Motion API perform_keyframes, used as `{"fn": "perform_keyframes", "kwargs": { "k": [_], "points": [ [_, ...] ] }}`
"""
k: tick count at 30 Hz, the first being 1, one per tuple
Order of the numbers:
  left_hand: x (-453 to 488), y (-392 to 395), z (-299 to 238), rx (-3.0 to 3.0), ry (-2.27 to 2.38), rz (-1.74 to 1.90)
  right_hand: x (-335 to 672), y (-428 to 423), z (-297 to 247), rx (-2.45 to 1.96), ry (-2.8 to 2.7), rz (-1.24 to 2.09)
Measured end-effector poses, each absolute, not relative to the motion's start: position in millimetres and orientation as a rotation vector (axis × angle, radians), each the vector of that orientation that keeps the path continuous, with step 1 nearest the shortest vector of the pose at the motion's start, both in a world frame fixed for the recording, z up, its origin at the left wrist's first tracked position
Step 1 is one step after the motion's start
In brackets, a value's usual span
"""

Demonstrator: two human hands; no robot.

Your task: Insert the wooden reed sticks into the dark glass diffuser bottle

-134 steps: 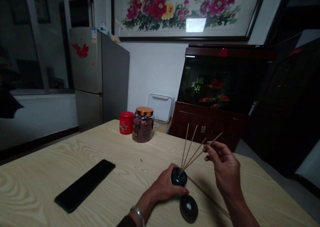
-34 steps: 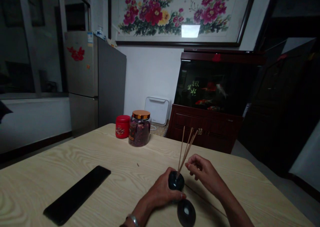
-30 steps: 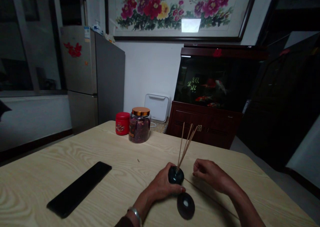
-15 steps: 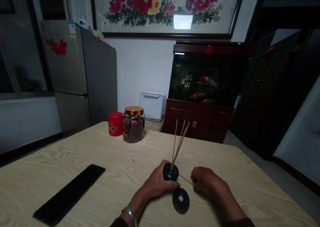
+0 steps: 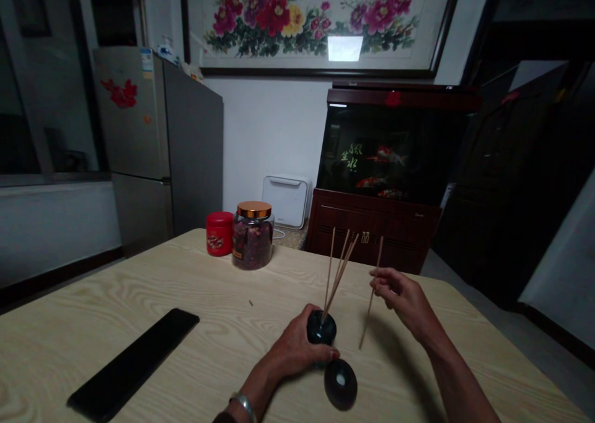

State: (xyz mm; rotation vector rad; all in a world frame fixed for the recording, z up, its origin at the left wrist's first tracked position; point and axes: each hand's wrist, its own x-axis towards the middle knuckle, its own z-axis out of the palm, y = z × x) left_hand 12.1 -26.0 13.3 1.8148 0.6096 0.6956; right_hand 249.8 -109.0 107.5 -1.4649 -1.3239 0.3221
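My left hand [image 5: 292,350] is wrapped round a small dark bottle [image 5: 320,327] standing on the pale wooden table [image 5: 186,342]. Three thin sticks [image 5: 336,274] rise out of the bottle's mouth, leaning slightly right. My right hand [image 5: 403,298] is raised to the right of the bottle and pinches one more thin stick [image 5: 370,299], which hangs nearly upright with its lower end just above the table. A dark round cap [image 5: 341,383] lies on the table just in front of the bottle.
A black phone [image 5: 134,362] lies flat at the left. A red tin [image 5: 219,233] and a glass jar with a copper lid [image 5: 251,235] stand at the far edge. Behind the table are a fridge [image 5: 158,138] and a fish tank [image 5: 395,147] on a dark cabinet.
My right hand went down to the table beside the bottle, took up a stick lying there, and has lifted it. My left hand has kept hold of the bottle.
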Motion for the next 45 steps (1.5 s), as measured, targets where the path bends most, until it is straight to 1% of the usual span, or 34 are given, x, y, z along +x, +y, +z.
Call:
{"fn": "perform_keyframes", "kwargs": {
  "k": [6, 12, 18, 26, 32, 35, 39, 45],
  "points": [
    [12.4, -25.7, 11.1, 1.806, 0.586, 0.7, 229.7, -118.1, 130.0, -1.135, -1.013, 0.45],
    [11.5, -26.2, 13.2, 1.815, 0.59, 0.708, 211.0, -120.9, 137.2, -1.032, -0.955, 0.425],
    [11.6, -25.9, 12.2, 1.811, 0.595, 0.705, 195.4, -122.1, 138.7, -1.091, -1.026, 0.279],
    [11.7, -24.5, 9.9, 1.821, 0.6, 0.718, 183.5, -118.9, 134.3, -1.14, -1.136, 0.262],
    [11.5, -24.9, 10.9, 1.83, 0.603, 0.722, 171.2, -109.7, 121.8, -1.169, -1.224, 0.379],
    [11.4, -24.7, 10.6, 1.841, 0.6, 0.731, 166.1, -103.3, 110.4, -1.237, -1.298, 0.47],
    [11.7, -23.6, 10.0, 1.852, 0.599, 0.723, 164.6, -96.5, 97.6, -1.356, -1.345, 0.492],
    [11.7, -23.3, 9.4, 1.849, 0.605, 0.718, 175.1, -99.9, 103.1, -1.418, -1.408, 0.556]
  ]
}}
